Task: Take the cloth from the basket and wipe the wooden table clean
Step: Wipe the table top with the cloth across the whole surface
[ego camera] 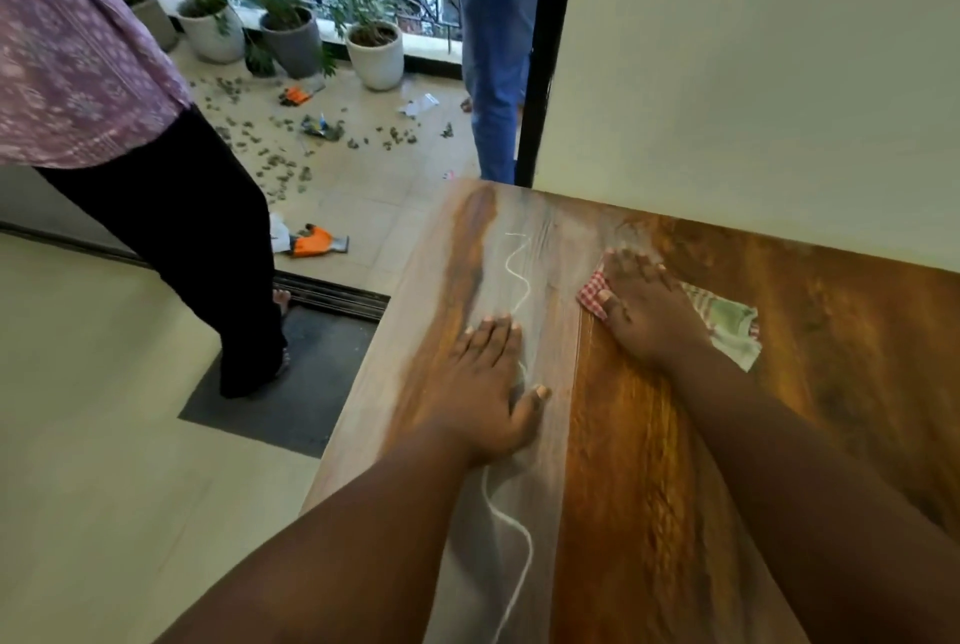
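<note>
Both my hands lie on the counter [649,513], a wooden top set against a pale wall [753,71]. My left hand [488,383] rests flat, fingers straight and together, thumb out to the right, holding nothing; it lies over a thin wavy white line [511,529] that runs along a grey streak in the wood. My right hand [644,310] reaches further forward and presses flat on the cloth [727,326], fingers spread. The cloth is red-checked at its left end and pale green to the right, lying crumpled near the wall. Off to the left, beyond the counter's edge, a person [130,149] in dark trousers stands on the floor [78,435], with potted plants [291,35] and scattered leaves [270,160] behind.
</note>
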